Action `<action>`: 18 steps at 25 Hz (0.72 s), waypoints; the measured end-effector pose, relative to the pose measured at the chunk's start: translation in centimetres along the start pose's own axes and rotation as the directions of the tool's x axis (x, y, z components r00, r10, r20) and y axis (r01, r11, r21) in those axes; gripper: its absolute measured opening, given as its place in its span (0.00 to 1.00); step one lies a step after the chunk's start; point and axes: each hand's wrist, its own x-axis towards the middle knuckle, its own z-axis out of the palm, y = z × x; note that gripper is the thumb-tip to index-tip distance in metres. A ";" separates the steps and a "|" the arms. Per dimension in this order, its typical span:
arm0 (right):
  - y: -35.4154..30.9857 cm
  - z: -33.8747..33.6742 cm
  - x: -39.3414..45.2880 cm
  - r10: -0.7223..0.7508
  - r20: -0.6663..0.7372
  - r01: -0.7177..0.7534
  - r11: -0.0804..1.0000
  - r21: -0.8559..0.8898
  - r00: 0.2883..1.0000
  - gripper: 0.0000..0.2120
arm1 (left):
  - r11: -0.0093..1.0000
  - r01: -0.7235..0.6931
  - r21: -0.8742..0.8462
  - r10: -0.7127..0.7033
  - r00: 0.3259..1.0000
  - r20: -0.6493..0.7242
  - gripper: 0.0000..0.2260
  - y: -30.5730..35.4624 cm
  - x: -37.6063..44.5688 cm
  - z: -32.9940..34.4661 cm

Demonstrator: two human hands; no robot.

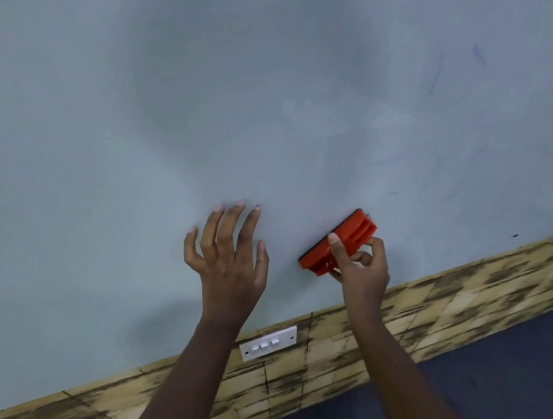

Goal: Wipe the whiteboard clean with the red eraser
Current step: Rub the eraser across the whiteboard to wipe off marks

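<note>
A red eraser (338,243) lies tilted against the lower part of a smudged whiteboard (188,116), pinched between thumb and fingers of the right hand (360,261). Beside it, the left hand (226,253) spreads open, fingertips at the board. Faint blue marks (435,74) show upper right.
</note>
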 end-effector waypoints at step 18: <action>12.4 -14.1 12.5 0.529 0.034 -0.527 0.835 0.157 0.848 0.26 | 0.979 -0.049 0.200 0.088 0.978 -0.188 0.32 5.1 3.9 7.0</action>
